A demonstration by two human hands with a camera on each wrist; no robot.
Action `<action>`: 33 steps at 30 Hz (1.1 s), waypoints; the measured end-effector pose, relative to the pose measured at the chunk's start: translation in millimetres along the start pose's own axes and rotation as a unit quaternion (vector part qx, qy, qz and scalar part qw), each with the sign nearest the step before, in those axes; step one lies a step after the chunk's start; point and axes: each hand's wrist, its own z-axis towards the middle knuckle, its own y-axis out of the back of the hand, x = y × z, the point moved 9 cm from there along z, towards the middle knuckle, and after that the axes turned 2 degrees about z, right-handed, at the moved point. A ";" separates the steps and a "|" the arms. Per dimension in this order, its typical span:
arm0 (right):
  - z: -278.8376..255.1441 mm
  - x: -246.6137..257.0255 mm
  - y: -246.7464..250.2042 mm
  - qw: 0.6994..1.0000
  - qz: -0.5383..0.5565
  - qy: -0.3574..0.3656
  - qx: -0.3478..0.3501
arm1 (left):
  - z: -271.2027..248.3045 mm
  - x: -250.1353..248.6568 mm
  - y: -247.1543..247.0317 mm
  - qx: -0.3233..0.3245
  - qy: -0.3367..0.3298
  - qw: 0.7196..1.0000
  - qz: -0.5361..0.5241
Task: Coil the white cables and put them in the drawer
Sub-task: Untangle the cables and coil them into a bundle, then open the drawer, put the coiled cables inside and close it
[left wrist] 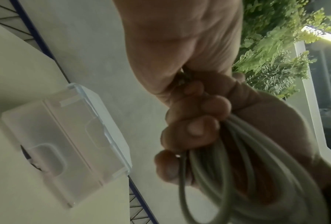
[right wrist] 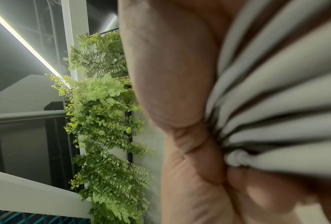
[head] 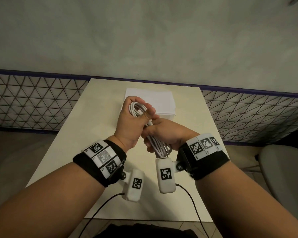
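Both hands hold one bundle of white cables (head: 152, 143) above the counter (head: 62, 152). The left hand (head: 133, 121) curls its fingers round the far loop-end of the bundle, thumb pressed across the strands. The right hand (head: 165, 134) wraps the near part, with the strands fanning out of its fist toward the wrist, as the right wrist view shows close up. So the bundle's long axis runs from the left grip, farther out, back toward the person and slightly right, down to the right grip.

The drawer unit (head: 157, 103), a small white box with a translucent front, sits on the counter just beyond the left grip. The left hand is the nearer of the two to it. In the left wrist view the drawer front (left wrist: 68, 136) looks pushed in, though the view is blurred and I cannot be sure. Nothing is visible inside it.

My judgement is that coiling is nearly done or done for this bundle. The coming move needs one hand freed to pull the drawer out while the other keeps the loops pinched so they do not spring apart.
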 end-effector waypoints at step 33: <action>20.7 -101.5 114.5 0.959 0.169 -0.076 -0.216 | 36.2 262.4 25.2 -0.103 0.497 0.841 -0.188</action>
